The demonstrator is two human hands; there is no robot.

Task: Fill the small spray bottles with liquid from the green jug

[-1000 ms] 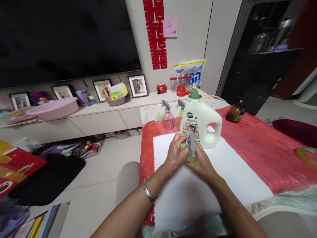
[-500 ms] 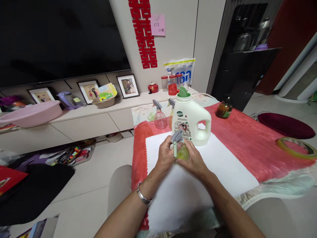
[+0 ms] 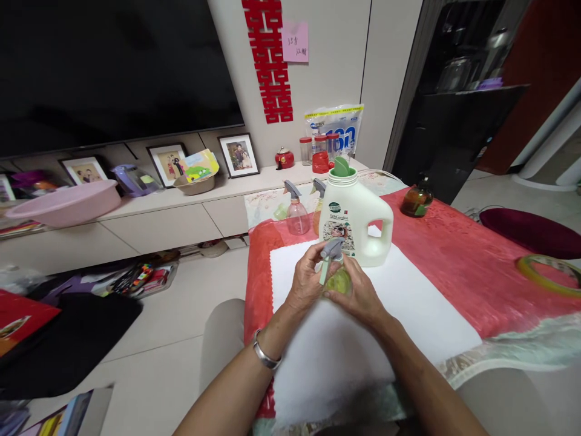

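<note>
Between my two hands is a small spray bottle (image 3: 338, 281) with a clear yellow-green body and a grey spray head, held over a white cloth (image 3: 318, 345). My left hand (image 3: 305, 275) is closed around the neck and trigger side. Wrapped about the body from the right is my right hand (image 3: 363, 289), its thumb near the base. Just behind stands a large pale-green jug (image 3: 363, 242) with a green piece in its open mouth. A pink spray bottle (image 3: 298, 218) stands to its left, and another sprayer (image 3: 316, 215) is partly hidden behind the jug.
Red covering (image 3: 449, 254) spreads over the table. On it, to the right, are an amber bottle (image 3: 416, 201) and a roll of yellowish tape (image 3: 547, 272). Red-lidded jars (image 3: 320, 145), framed photos (image 3: 238, 155) and a pink basin (image 3: 68, 203) line the cabinet behind.
The whole view has shifted slightly, so things appear a little further right. The spray bottle's head tilts somewhat more to the right; both hands keep their hold on it.
</note>
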